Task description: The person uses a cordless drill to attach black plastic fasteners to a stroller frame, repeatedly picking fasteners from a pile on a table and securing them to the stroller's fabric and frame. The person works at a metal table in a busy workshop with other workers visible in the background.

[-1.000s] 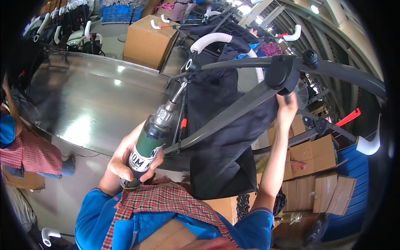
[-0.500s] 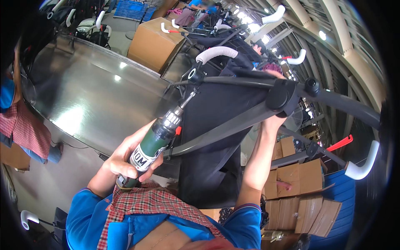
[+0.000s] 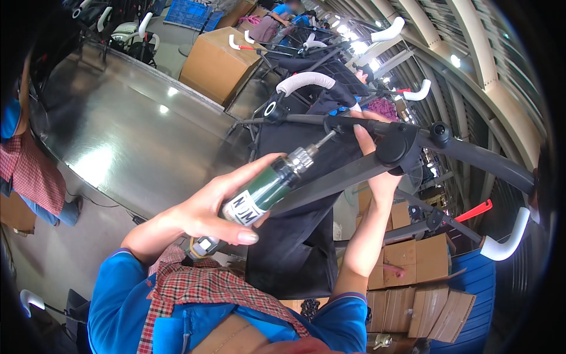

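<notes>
Head view: left hand (image 3: 215, 209) clamped around a green power screwdriver (image 3: 265, 189) (bit at the frame joint), right hand (image 3: 377, 171) gripping the black stroller frame (image 3: 354, 171) just beside that joint.

Shiny steel counter (image 3: 118, 135) at left. Large brown box (image 3: 215, 56) beyond its far edge, blue crate (image 3: 188, 13) further back. Flattened cartons (image 3: 413, 277) stacked lower right beside a blue bin (image 3: 471, 307). White curved handles (image 3: 504, 245) scattered about.
</notes>
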Demonstrator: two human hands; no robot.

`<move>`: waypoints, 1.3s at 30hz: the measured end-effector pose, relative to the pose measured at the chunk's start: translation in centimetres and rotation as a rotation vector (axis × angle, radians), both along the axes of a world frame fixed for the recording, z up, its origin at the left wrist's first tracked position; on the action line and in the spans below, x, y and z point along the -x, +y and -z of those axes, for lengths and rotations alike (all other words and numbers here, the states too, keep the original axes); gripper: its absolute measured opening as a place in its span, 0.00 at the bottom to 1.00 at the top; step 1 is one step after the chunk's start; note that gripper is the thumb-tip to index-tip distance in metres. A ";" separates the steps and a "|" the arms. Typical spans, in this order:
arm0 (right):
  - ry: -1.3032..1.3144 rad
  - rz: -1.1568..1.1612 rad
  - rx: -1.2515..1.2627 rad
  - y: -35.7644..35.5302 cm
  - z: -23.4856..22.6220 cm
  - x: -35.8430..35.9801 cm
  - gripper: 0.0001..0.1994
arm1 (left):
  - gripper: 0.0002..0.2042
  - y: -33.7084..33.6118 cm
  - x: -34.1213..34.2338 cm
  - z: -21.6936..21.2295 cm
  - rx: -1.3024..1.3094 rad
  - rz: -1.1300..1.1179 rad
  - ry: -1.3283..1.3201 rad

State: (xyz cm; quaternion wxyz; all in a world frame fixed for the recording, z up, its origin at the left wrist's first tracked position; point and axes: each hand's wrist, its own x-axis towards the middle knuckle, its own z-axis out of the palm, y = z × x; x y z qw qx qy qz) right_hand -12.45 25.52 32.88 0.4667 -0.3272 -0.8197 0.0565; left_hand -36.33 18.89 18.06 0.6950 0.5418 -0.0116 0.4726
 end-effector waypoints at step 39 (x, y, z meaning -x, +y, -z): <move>-0.025 -0.146 -0.058 0.2 1.1 -1.7 0.19 | 0.49 -1.0 -2.1 -4.1 0.075 0.090 0.073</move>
